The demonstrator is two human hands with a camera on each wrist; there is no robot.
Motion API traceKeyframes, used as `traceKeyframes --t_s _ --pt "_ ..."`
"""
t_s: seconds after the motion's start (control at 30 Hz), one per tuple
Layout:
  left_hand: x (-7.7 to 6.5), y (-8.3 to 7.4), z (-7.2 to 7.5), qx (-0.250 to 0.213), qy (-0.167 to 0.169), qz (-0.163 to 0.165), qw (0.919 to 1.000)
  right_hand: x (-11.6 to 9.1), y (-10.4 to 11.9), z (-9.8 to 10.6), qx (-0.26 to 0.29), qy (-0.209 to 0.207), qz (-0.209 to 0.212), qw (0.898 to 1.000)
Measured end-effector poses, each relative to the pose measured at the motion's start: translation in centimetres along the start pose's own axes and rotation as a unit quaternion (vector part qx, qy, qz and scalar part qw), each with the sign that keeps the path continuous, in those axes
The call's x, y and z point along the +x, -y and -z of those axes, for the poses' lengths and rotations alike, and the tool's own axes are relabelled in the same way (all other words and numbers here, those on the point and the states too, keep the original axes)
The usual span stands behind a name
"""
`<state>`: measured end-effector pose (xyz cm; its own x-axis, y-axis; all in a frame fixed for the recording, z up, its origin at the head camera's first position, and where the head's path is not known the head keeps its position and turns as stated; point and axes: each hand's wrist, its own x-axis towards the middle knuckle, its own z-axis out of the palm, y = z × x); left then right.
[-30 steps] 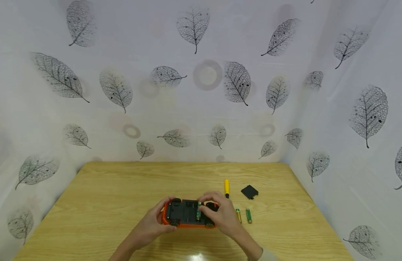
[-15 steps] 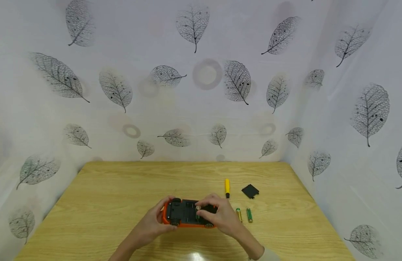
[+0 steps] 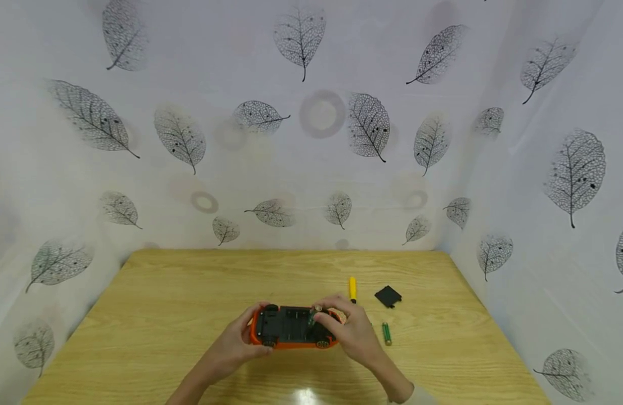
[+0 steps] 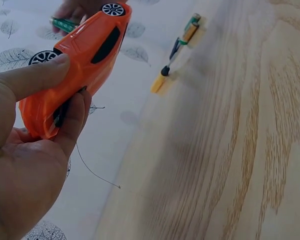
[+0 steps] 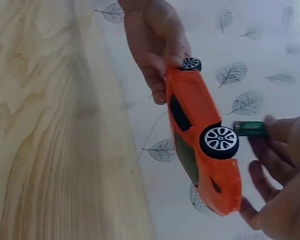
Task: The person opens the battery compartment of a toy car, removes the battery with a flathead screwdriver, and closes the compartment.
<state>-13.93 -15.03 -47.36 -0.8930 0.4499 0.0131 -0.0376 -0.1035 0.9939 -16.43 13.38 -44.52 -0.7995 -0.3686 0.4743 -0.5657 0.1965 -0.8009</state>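
Observation:
An orange toy car (image 3: 278, 327) is held upside down, its black underside with an open battery compartment facing up in the head view. My left hand (image 3: 233, 342) grips the car's left end, thumb on the near side and fingers on the far side. Between thumb and fingers my right hand (image 3: 356, 333) pinches a green battery (image 5: 251, 128), which stands tilted above the compartment's right part. In the right wrist view it sticks out beside the car's wheel (image 5: 220, 141). Whether its lower end touches the compartment cannot be made out.
On the wooden table (image 3: 190, 287), to the right of the car, lie a yellow-handled screwdriver (image 3: 352, 288), a black battery cover (image 3: 388, 296) and a loose green battery (image 3: 387, 333). Another battery is mostly hidden behind my right hand. A leaf-patterned cloth (image 3: 311, 169) hangs behind and at the sides.
The battery lay along the compartment, then tipped end-up, and has now shifted slightly right with my right hand. That hand now covers most of one loose battery. My left hand keeps its grip.

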Motion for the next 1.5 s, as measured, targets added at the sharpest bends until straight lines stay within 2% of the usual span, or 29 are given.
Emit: traceKeyframes --t_s 0.2,0.37,0.73,0.93,1.17,1.5 --pt "-0.1 0.1 0.2 -0.008 0.001 -0.001 1.0000 0.2 0.2 1.6 0.007 -0.066 0.020 0.998" --pt "-0.2 0.0 0.4 -0.006 0.000 -0.006 1.0000 -0.5 0.2 3.3 0.013 -0.094 -0.016 0.995" --pt "-0.7 -0.5 1.5 0.008 -0.012 -0.013 0.9998 -3.4 -1.9 7.4 -0.032 -0.155 -0.093 0.983" --pt "-0.8 -0.6 1.7 0.007 -0.011 -0.014 0.9998 -4.9 -3.7 9.3 -0.059 -0.162 -0.151 0.973" --pt "-1.0 -0.8 1.6 0.003 -0.008 -0.023 0.9997 -5.8 -4.8 11.1 -0.072 -0.176 -0.230 0.954" --pt "-1.2 -0.9 1.5 0.003 -0.004 -0.028 0.9996 -6.6 -6.3 12.2 -0.067 -0.181 -0.290 0.937"
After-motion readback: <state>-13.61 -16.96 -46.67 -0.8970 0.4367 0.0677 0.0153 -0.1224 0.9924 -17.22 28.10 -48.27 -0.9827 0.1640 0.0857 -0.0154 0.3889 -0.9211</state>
